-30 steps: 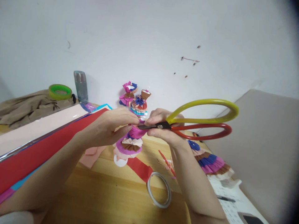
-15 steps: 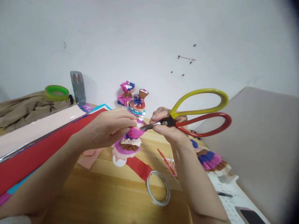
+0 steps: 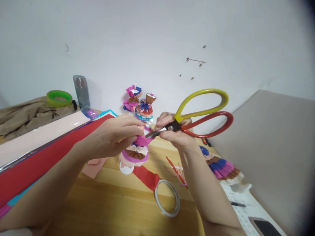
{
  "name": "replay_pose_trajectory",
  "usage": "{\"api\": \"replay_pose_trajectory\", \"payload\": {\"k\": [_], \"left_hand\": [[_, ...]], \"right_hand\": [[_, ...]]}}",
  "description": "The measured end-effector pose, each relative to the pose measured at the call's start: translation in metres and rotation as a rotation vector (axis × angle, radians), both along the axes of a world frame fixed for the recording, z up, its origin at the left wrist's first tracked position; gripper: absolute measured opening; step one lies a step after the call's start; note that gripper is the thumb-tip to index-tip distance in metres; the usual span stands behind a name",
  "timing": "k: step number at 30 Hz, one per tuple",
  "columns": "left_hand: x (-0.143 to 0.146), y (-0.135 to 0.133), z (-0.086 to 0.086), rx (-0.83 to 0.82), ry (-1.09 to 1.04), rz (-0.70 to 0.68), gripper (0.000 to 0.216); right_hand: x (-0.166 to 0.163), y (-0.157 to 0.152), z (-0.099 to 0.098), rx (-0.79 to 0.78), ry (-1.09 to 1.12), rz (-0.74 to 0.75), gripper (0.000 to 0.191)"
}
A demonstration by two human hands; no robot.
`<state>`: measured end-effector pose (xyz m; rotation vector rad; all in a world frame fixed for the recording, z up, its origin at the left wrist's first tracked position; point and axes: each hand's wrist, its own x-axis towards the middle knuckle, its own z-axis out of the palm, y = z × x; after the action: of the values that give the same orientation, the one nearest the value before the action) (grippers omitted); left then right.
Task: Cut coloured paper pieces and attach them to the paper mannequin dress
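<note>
- Gripping the scissors (image 3: pixel 170 128) close to their pivot, the right hand (image 3: pixel 172 131) has its fingers closed around the blade end; both looped handles stick out free to the right, a choke-up hold that probably gives finer control of the tip than using the loops.
- The left hand (image 3: pixel 115 136) is bent over the upper part of the paper dress (image 3: pixel 136 152), likely to steady it; whether its fingertips pinch the paper or only press on it I cannot tell.
- The dress is above the near middle of the worktop (image 3: pixel 108 203), between the hands, slightly tilted, bow towards the camera, which leaves its magenta waist within reach of the blade tip; whether they touch is unclear.
- The tape roll (image 3: pixel 157 200) lies flat near the dress, with a red strip (image 3: pixel 146 177) reaching it, seemingly handy for both hands.
- Two other dressed figures (image 3: pixel 145 108) stand behind, by the wall (image 3: pixel 110 49), perhaps out of the way.
</note>
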<state>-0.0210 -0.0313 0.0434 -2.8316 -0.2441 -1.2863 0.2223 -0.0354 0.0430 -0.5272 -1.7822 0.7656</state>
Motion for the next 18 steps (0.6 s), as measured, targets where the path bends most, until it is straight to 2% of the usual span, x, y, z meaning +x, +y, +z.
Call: {"api": "replay_pose_trajectory", "payload": {"k": [5, 11, 18], "left_hand": [[0.000, 0.001, 0.000, -0.017, -0.022, -0.047, 0.022], [0.003, 0.002, -0.002, 0.005, -0.065, -0.024, 0.020], [0.006, 0.003, -0.003, -0.043, -0.090, 0.000, 0.020]], "right_hand": [[-0.002, -0.001, -0.001, 0.085, 0.066, -0.080, 0.017], [-0.015, -0.012, 0.003, -0.002, 0.079, -0.043, 0.015], [-0.018, -0.014, 0.004, 0.063, 0.078, -0.093, 0.016]]}}
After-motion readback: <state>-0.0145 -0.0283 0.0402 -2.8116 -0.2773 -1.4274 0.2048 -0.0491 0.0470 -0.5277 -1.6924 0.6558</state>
